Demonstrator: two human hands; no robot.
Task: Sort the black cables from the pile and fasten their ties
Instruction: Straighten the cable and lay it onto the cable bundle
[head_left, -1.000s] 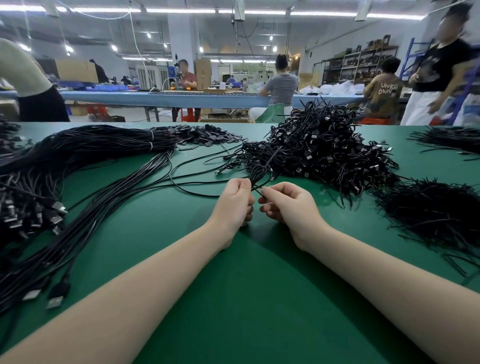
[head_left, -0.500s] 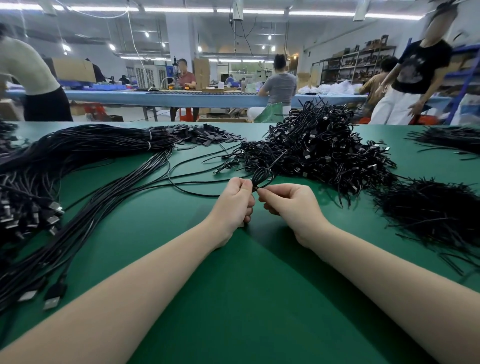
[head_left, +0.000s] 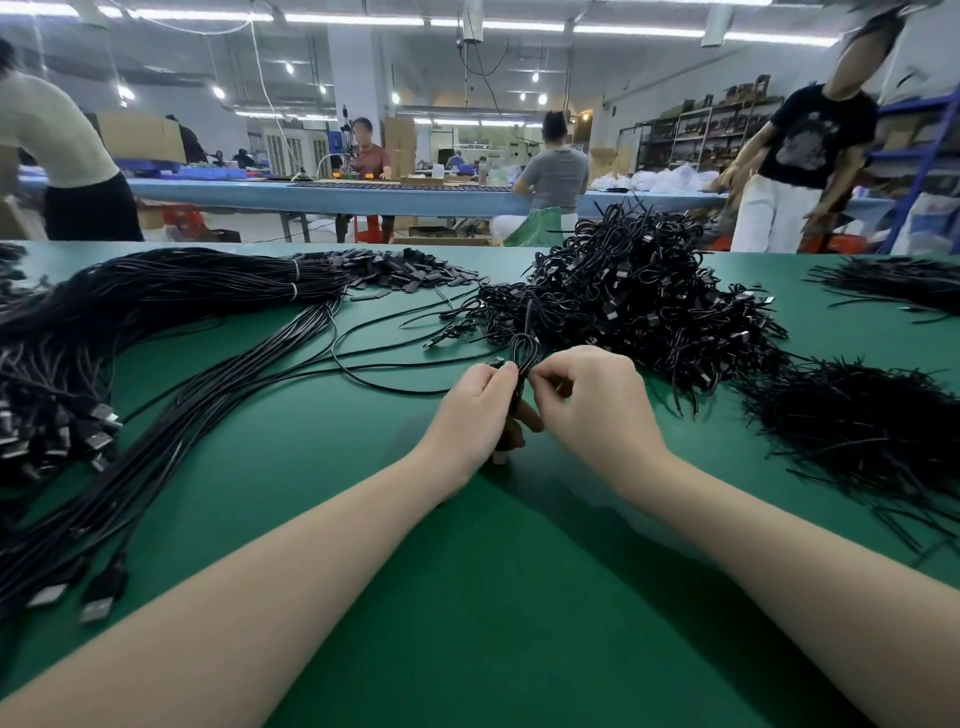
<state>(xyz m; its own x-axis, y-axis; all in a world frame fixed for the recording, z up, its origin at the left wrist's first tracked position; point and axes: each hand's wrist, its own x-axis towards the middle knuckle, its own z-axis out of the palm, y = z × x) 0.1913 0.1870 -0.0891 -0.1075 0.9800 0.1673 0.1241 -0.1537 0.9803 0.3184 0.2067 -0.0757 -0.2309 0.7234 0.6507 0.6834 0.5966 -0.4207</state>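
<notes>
Thin looped black cable (head_left: 523, 349)

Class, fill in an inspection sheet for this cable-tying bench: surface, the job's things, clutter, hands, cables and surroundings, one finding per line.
Surface: green table, bare in front of the arms.
Job's things: folded black cable held upright between both hands; tangled cable pile behind it.
Clutter: heap of thin black ties at right; small flat black pieces at far centre.
Hands: left hand grips the cable; right hand pinches at it.
Cables: long cable bundle at left, banded, plugs toward the near edge.
Surroundings: workers at a blue bench; shelving at right.
</notes>
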